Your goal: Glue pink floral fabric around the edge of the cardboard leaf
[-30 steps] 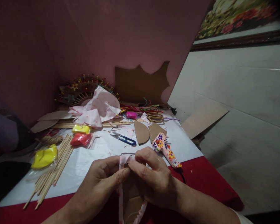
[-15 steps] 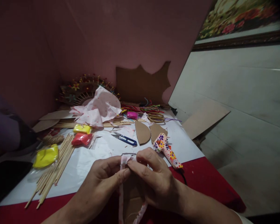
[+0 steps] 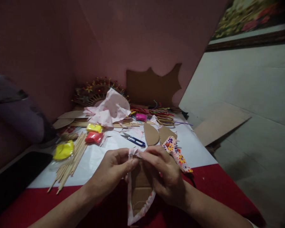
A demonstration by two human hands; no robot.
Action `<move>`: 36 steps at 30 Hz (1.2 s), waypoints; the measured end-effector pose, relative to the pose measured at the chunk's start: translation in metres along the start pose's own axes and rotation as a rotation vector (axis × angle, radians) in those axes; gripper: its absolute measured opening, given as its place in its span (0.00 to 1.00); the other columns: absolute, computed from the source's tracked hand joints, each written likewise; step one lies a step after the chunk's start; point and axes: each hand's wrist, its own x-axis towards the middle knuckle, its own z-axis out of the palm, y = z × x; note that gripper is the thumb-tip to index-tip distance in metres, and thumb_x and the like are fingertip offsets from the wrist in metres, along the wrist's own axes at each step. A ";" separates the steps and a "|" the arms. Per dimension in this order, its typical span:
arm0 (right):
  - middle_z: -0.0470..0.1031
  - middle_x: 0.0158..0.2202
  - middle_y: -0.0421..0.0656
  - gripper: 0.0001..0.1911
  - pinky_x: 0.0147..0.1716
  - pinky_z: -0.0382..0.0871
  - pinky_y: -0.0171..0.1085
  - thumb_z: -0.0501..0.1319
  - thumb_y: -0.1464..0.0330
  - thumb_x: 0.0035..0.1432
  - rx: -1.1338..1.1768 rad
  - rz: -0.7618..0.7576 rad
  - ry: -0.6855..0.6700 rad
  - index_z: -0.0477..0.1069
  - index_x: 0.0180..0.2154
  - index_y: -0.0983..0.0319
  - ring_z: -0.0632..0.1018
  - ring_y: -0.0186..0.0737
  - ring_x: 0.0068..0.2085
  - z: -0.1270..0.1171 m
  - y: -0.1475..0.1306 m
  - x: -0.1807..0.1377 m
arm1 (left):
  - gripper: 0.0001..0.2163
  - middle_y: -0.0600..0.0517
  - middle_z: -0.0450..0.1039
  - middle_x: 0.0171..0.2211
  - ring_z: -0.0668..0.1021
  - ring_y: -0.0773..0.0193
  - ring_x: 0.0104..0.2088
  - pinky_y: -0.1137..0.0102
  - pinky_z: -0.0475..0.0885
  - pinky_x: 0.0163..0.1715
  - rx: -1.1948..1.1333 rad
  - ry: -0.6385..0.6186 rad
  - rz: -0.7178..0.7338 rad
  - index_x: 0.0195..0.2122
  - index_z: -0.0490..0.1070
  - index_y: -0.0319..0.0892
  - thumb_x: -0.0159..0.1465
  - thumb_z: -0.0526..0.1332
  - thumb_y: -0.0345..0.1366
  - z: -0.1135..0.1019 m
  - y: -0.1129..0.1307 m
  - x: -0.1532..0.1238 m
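Note:
Both of my hands hold a pointed cardboard piece (image 3: 140, 191) edged with pink printed fabric (image 3: 133, 218), its tip up. My left hand (image 3: 114, 171) pinches the fabric at the tip from the left, fingers closed. From the right, my right hand (image 3: 165, 172) pinches the same tip, with its fingers curled over the cardboard's right edge. The lower, wider end of the piece hangs over the red cloth (image 3: 216, 186). A floral glue gun (image 3: 178, 155) lies just right of my right hand.
On the white sheet (image 3: 199, 152) lie blue thread snips (image 3: 134, 139), two cardboard leaf shapes (image 3: 152, 134), wooden skewers (image 3: 70, 163), yellow and red clay packs (image 3: 93, 133), crumpled pink fabric (image 3: 109, 110) and coloured wires. A cardboard cutout (image 3: 154, 84) leans on the pink wall. White tiled floor lies right.
The view has shifted, so everything sits further right. The cardboard piece is lifted and more of it shows below my hands; both hands keep pinching its fabric tip.

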 end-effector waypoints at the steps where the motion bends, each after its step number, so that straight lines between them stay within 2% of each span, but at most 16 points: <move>1: 0.66 0.44 0.49 0.20 0.42 0.68 0.40 0.52 0.79 0.59 0.009 0.023 0.029 0.63 0.53 0.63 0.70 0.41 0.44 0.000 0.000 -0.001 | 0.07 0.55 0.71 0.22 0.69 0.71 0.21 0.78 0.65 0.21 0.005 0.048 0.007 0.30 0.77 0.37 0.57 0.66 0.36 -0.003 0.003 0.000; 3: 0.65 0.47 0.49 0.21 0.45 0.65 0.41 0.52 0.78 0.60 -0.001 0.079 0.091 0.62 0.55 0.60 0.69 0.41 0.47 -0.001 -0.001 -0.004 | 0.08 0.54 0.71 0.20 0.69 0.71 0.19 0.77 0.65 0.18 0.008 0.144 0.024 0.26 0.76 0.35 0.54 0.68 0.36 -0.013 0.011 -0.002; 5: 0.65 0.48 0.48 0.20 0.46 0.63 0.42 0.52 0.75 0.62 -0.003 0.139 0.131 0.62 0.55 0.59 0.69 0.42 0.48 -0.001 -0.002 -0.004 | 0.07 0.51 0.74 0.23 0.74 0.64 0.23 0.74 0.69 0.19 -0.046 0.401 0.039 0.27 0.77 0.35 0.52 0.69 0.35 -0.025 0.018 -0.008; 6: 0.65 0.48 0.47 0.18 0.46 0.63 0.42 0.52 0.74 0.62 0.016 0.172 0.139 0.63 0.54 0.59 0.69 0.42 0.48 -0.001 -0.003 -0.004 | 0.07 0.51 0.75 0.24 0.75 0.63 0.25 0.72 0.71 0.21 -0.068 0.488 0.070 0.29 0.77 0.37 0.53 0.68 0.36 -0.030 0.021 -0.011; 9: 0.67 0.45 0.46 0.13 0.44 0.63 0.41 0.50 0.68 0.65 0.157 0.291 0.132 0.66 0.50 0.58 0.70 0.41 0.46 -0.002 -0.005 0.002 | 0.04 0.54 0.76 0.27 0.75 0.65 0.28 0.74 0.72 0.25 -0.090 0.586 0.155 0.30 0.76 0.41 0.56 0.65 0.36 -0.031 0.026 -0.020; 11: 0.69 0.43 0.45 0.14 0.42 0.64 0.40 0.47 0.63 0.67 0.294 0.395 0.123 0.67 0.47 0.59 0.71 0.41 0.43 -0.005 -0.005 0.008 | 0.06 0.51 0.76 0.26 0.75 0.65 0.26 0.74 0.70 0.23 -0.067 0.513 0.155 0.29 0.76 0.39 0.55 0.66 0.36 -0.019 0.025 -0.020; 13: 0.70 0.39 0.44 0.18 0.39 0.65 0.38 0.46 0.58 0.66 0.456 0.528 0.085 0.68 0.44 0.60 0.71 0.40 0.40 -0.008 -0.004 0.015 | 0.08 0.51 0.76 0.26 0.73 0.67 0.24 0.75 0.69 0.22 -0.017 0.325 0.166 0.34 0.77 0.38 0.56 0.66 0.37 -0.003 0.022 -0.016; 15: 0.70 0.32 0.42 0.21 0.33 0.65 0.35 0.48 0.53 0.64 0.624 0.662 -0.001 0.69 0.40 0.62 0.72 0.37 0.34 -0.013 -0.002 0.023 | 0.08 0.52 0.75 0.25 0.72 0.69 0.23 0.76 0.68 0.22 0.009 0.193 0.156 0.34 0.77 0.39 0.56 0.66 0.37 0.011 0.020 -0.008; 18: 0.65 0.25 0.38 0.20 0.25 0.62 0.31 0.52 0.52 0.62 0.786 0.745 -0.078 0.67 0.33 0.63 0.67 0.32 0.26 -0.020 0.003 0.031 | 0.08 0.54 0.73 0.22 0.70 0.70 0.21 0.76 0.66 0.20 0.024 0.093 0.124 0.32 0.77 0.38 0.55 0.66 0.38 0.025 0.020 0.007; 21: 0.66 0.27 0.37 0.17 0.27 0.62 0.30 0.56 0.55 0.60 0.769 0.668 -0.036 0.66 0.31 0.63 0.67 0.31 0.27 -0.026 0.011 0.034 | 0.08 0.54 0.71 0.21 0.70 0.69 0.21 0.75 0.66 0.21 0.071 0.085 0.122 0.30 0.75 0.38 0.54 0.66 0.39 0.032 0.022 0.022; 27: 0.71 0.29 0.39 0.11 0.30 0.64 0.31 0.59 0.61 0.59 0.536 0.538 0.118 0.70 0.34 0.63 0.70 0.33 0.30 -0.029 0.026 0.021 | 0.13 0.54 0.70 0.23 0.70 0.68 0.23 0.75 0.68 0.21 0.160 0.109 0.107 0.29 0.73 0.37 0.54 0.66 0.43 0.042 0.023 0.038; 31: 0.71 0.28 0.39 0.10 0.28 0.62 0.31 0.59 0.63 0.60 0.447 0.528 0.095 0.72 0.34 0.63 0.69 0.32 0.28 -0.031 0.027 0.011 | 0.15 0.52 0.71 0.24 0.73 0.65 0.26 0.73 0.72 0.23 0.111 0.131 0.097 0.26 0.72 0.38 0.59 0.61 0.47 0.043 0.024 0.041; 36: 0.71 0.28 0.39 0.10 0.27 0.61 0.32 0.59 0.63 0.59 0.406 0.486 0.096 0.72 0.33 0.64 0.69 0.33 0.28 -0.035 0.022 0.006 | 0.13 0.54 0.71 0.19 0.72 0.69 0.21 0.76 0.71 0.20 0.127 0.152 0.028 0.20 0.72 0.37 0.50 0.69 0.42 0.044 0.027 0.044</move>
